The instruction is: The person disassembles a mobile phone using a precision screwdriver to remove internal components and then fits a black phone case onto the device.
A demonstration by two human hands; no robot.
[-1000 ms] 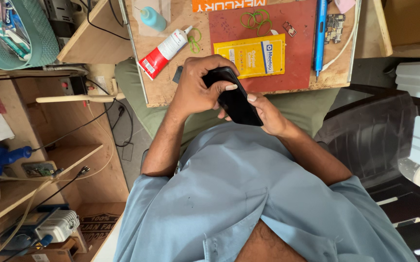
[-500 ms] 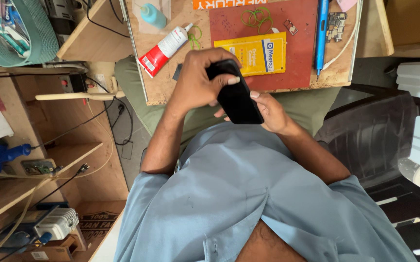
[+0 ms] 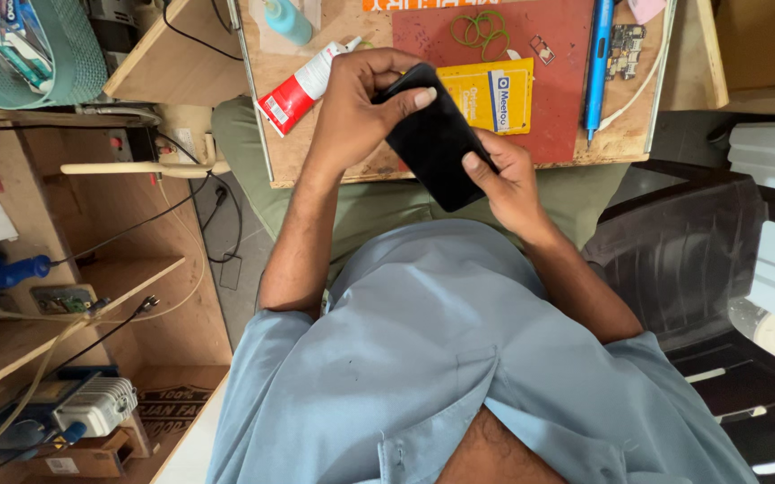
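1. A single view is given, taken from a camera worn on the head and aimed steeply down the wearer's own chest.
2. The blue shirt (image 3: 459, 358) is seen very close; the wooden worktop (image 3: 316, 143) lies farther, at the frame's top.
3. No second view is provided.

The person wears a light blue button-up shirt (image 3: 459, 358) with short sleeves that end above the elbows, leaving both forearms bare down to each hand. The shirt front hangs open low down, by a small button. Olive-green trousers (image 3: 378, 202) cover the legs.
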